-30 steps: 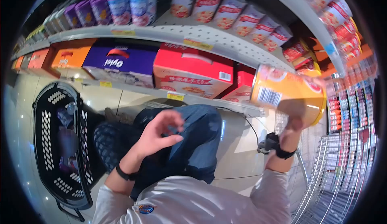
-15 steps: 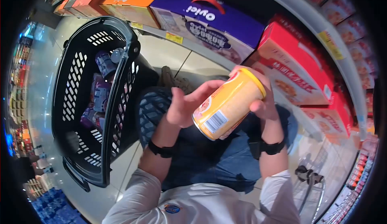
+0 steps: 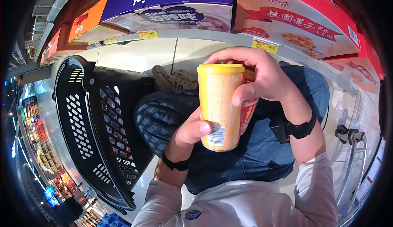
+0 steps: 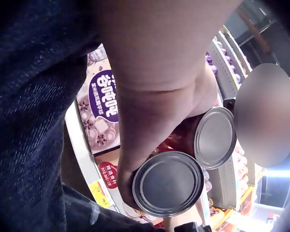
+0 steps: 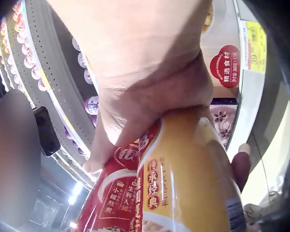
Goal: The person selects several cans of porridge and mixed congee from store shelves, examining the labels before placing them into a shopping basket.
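Observation:
Two cans are held together above the person's lap. The nearer one, a yellow can (image 3: 217, 100) with a yellow lid and a barcode, stands nearly upright in the head view. Behind it, a red-labelled can (image 3: 249, 112) is partly hidden. My right hand (image 3: 266, 71) grips the pair from above, thumb on the yellow can's side. Low on the left, my left hand (image 3: 190, 131) holds the yellow can, its thumb beside the barcode and its fingers hidden behind. Both metal can bottoms (image 4: 168, 183) show side by side in the left wrist view.
On the left stands a black shopping basket (image 3: 77, 120) with slotted walls. A low shelf ahead bears a purple carton (image 3: 172, 14), a red carton (image 3: 294, 22) and an orange carton (image 3: 88, 20). At right is a chrome metal frame (image 3: 352, 161).
My right hand has brought the cans from the right side to over the lap. The left hand, empty earlier, now grips the yellow can. The cans have turned upright.

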The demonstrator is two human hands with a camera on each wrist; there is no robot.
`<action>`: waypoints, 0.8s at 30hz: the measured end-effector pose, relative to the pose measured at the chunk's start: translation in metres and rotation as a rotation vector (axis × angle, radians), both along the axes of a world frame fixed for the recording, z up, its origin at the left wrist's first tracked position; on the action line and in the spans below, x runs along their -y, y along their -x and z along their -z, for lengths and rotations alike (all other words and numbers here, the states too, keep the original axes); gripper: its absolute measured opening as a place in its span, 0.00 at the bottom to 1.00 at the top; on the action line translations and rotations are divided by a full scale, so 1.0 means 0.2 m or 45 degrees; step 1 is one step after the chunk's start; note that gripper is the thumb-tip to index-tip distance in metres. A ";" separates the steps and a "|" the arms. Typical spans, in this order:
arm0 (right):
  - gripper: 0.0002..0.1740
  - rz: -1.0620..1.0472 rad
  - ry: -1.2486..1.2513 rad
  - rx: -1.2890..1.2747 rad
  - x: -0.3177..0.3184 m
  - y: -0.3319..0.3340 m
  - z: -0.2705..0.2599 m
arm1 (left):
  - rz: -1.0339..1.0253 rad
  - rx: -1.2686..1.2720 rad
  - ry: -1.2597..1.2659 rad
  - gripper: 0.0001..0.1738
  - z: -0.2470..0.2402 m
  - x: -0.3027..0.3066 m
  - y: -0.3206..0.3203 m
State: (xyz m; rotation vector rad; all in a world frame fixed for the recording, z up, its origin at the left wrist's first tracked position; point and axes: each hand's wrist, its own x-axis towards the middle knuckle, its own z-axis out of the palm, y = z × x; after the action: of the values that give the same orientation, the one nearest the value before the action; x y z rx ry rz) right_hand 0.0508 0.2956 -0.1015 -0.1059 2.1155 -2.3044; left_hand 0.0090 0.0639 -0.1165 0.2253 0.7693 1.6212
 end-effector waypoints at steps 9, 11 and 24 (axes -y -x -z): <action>0.56 0.020 -0.015 -0.052 0.01 -0.04 -0.01 | -0.002 -0.052 0.033 0.58 -0.03 0.00 -0.02; 0.56 0.022 -0.036 -0.070 0.01 -0.04 -0.01 | 0.010 -0.054 0.025 0.58 -0.01 0.01 -0.02; 0.55 0.008 -0.059 -0.115 0.01 -0.04 -0.01 | 0.014 -0.122 0.017 0.55 -0.05 -0.01 -0.01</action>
State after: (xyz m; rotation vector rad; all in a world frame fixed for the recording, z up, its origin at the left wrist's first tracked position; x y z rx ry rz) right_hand 0.0588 0.2931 -0.1004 -0.2068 2.2125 -2.2940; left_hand 0.0115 0.0667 -0.1071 0.2992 0.8506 1.6034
